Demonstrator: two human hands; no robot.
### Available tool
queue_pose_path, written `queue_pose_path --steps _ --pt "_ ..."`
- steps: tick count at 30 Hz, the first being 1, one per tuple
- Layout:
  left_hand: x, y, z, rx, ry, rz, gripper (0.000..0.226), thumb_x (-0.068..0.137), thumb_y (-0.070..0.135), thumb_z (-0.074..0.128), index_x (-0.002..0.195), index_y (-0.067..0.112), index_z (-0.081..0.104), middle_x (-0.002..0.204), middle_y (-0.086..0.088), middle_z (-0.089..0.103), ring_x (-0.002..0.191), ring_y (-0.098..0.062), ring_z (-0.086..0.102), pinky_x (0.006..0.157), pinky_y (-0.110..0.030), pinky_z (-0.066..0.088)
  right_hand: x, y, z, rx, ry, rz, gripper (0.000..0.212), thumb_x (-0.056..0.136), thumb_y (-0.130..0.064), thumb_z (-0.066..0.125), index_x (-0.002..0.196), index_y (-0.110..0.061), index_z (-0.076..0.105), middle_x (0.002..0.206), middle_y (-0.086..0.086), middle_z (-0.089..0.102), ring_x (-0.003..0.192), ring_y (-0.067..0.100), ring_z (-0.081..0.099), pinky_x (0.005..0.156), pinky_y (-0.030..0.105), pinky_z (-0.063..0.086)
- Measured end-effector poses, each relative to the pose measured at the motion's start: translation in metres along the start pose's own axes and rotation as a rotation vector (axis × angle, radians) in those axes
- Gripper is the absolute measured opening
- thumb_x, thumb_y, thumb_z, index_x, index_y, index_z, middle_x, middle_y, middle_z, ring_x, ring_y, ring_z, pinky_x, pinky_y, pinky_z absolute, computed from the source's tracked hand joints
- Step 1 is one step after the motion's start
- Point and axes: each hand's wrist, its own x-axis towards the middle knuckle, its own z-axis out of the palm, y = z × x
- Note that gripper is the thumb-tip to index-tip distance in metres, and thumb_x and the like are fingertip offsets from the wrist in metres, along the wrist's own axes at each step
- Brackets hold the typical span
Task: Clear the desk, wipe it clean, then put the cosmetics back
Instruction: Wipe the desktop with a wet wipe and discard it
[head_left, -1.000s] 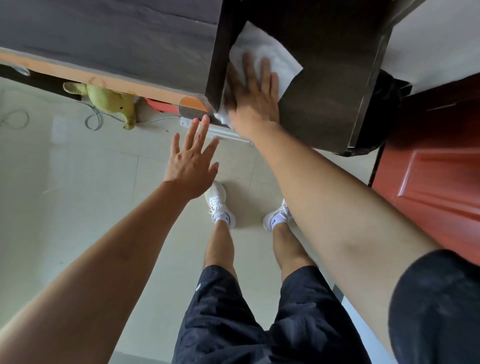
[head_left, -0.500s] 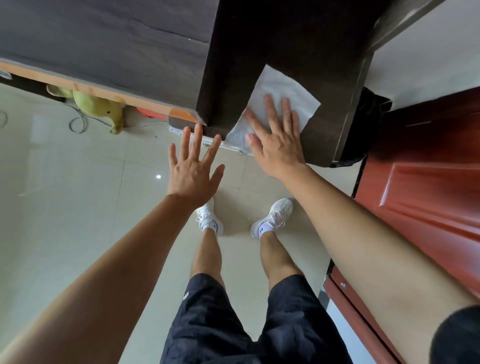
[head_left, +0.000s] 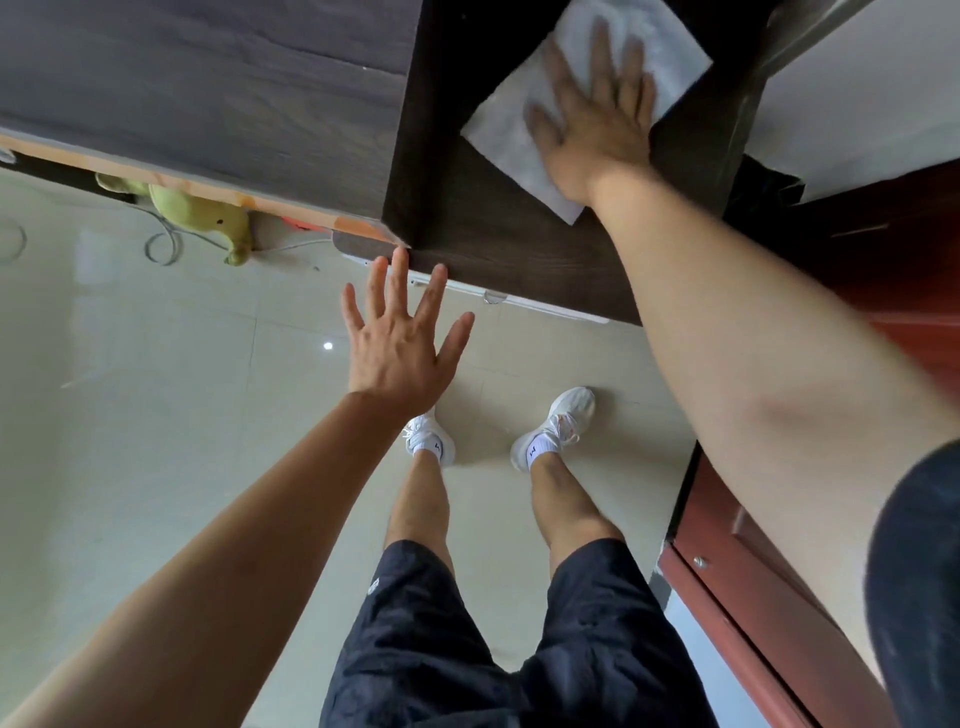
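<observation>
1. Versus 0.5 s ago: the right hand (head_left: 592, 119) and white wipe (head_left: 498, 140) have slid farther back across the desk (head_left: 493, 249), away from its near edge.
2. The left hand (head_left: 397, 353) has shifted a little; its fingertips now overlap the desk's front edge. Cannot tell whether they touch it.
3. The right hand presses flat on the wipe, fingers (head_left: 631, 67) straight and slightly apart, motion-blurred.
4. The left hand holds nothing, fingers (head_left: 400, 280) straight and spread wide.
5. Surface: dark brown wood-grain desk top, with a grey wood-grain panel (head_left: 208, 93) adjoining on the left. A white strip (head_left: 545, 306) runs just under the desk's near edge.
6. Room: glossy cream floor tiles (head_left: 156, 415), a green plush toy (head_left: 202, 215) and looped cables (head_left: 161, 247) on the floor under the grey panel, and a red door (head_left: 893, 270) on the right.
7. The person stands in white sneakers (head_left: 556, 431) and black shorts (head_left: 467, 649).
8. Wipe: a thin white sheet lying flat, roughly rectangular and angled to the desk's edge. Its corners stick out past the hand, and it sits towards the back of the desk top.
</observation>
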Motion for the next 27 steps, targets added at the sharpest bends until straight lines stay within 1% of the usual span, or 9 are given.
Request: queue_pose_path --steps 3,6,8,11,15,17,21,23,27 --pt "0.001 0.017 -0.006 0.01 0.012 0.085 0.066 0.099 0.063 0.013 0.153 0.029 0.033 0.162 -0.016 0.02 0.15 -0.035 0.011 0.119 -0.06 0.003 -0.041 0.045 0.016 -0.014 0.006 0.082 0.064 0.098 -0.064 0.013 0.157 -0.042 0.0 0.167 0.006 -0.014 0.151 0.037 -0.018 0.122 0.053 -0.008" --pt "0.011 0.037 -0.008 0.058 0.011 0.136 0.064 0.1 0.061 0.013 0.151 0.03 0.036 0.16 -0.014 0.025 0.149 -0.036 0.017 0.12 -0.058 0.005 -0.107 0.08 0.041 -0.001 0.05 0.101 0.064 0.101 -0.062 0.018 0.159 -0.036 0.011 0.168 0.01 -0.005 0.152 0.04 -0.01 0.124 0.054 -0.001" --pt "0.023 0.046 -0.011 0.067 0.025 0.15 0.062 0.101 0.059 0.015 0.149 0.028 0.039 0.159 -0.015 0.029 0.146 -0.037 0.022 0.12 -0.057 0.011 -0.143 0.086 0.059 0.016 0.074 0.066 0.061 0.104 -0.057 0.023 0.159 -0.03 0.019 0.168 0.015 0.0 0.152 0.043 -0.007 0.123 0.055 0.005" --pt "0.04 0.056 -0.017 0.043 0.056 0.216 0.06 0.101 0.055 0.021 0.146 0.022 0.044 0.156 -0.018 0.032 0.143 -0.038 0.027 0.115 -0.055 0.022 -0.16 0.082 0.073 0.002 0.066 0.073 0.059 0.106 -0.054 0.024 0.16 -0.032 0.017 0.168 0.011 -0.004 0.152 0.042 -0.01 0.122 0.059 0.007" --pt "0.065 0.067 -0.025 -0.017 0.042 0.223 0.058 0.102 0.054 0.021 0.148 0.024 0.042 0.161 -0.014 0.023 0.149 -0.035 0.018 0.115 -0.056 0.021 -0.122 0.077 0.056 -0.029 0.09 -0.068 0.062 0.103 -0.06 0.022 0.159 -0.033 0.017 0.168 0.012 0.0 0.152 0.045 -0.006 0.121 0.058 0.0" --pt "0.078 0.068 -0.031 -0.037 0.026 0.198 0.059 0.102 0.055 0.018 0.15 0.027 0.038 0.163 -0.011 0.018 0.15 -0.035 0.013 0.116 -0.059 0.016 -0.082 0.071 0.04 -0.041 0.061 -0.114 0.065 0.101 -0.064 0.018 0.159 -0.036 0.013 0.168 0.011 -0.003 0.151 0.044 -0.01 0.12 0.056 -0.004" --pt "0.1 0.063 -0.038 0.025 -0.08 0.168 0.063 0.097 0.064 0.007 0.154 0.039 0.017 0.166 0.0 -0.003 0.151 -0.033 -0.007 0.119 -0.06 0.005 0.006 0.045 0.003 -0.047 0.01 -0.04 0.066 0.098 -0.066 0.013 0.158 -0.041 0.0 0.167 0.007 -0.014 0.15 0.043 -0.019 0.12 0.056 -0.011" --pt "0.102 0.062 -0.038 0.07 -0.102 0.173 0.064 0.096 0.067 0.005 0.155 0.041 0.008 0.166 0.002 -0.009 0.151 -0.033 -0.012 0.12 -0.059 0.002 0.04 0.041 -0.014 -0.058 0.005 -0.048 0.066 0.099 -0.065 0.015 0.158 -0.041 -0.001 0.167 0.007 -0.013 0.15 0.043 -0.017 0.121 0.057 -0.008" --pt "0.103 0.063 -0.04 0.093 -0.125 0.166 0.064 0.096 0.067 0.006 0.154 0.042 0.003 0.165 0.003 -0.014 0.15 -0.033 -0.017 0.119 -0.059 0.001 0.077 0.054 -0.038 -0.066 -0.036 -0.038 0.066 0.099 -0.066 0.017 0.157 -0.043 -0.001 0.168 0.008 -0.006 0.151 0.044 -0.011 0.121 0.059 -0.006"
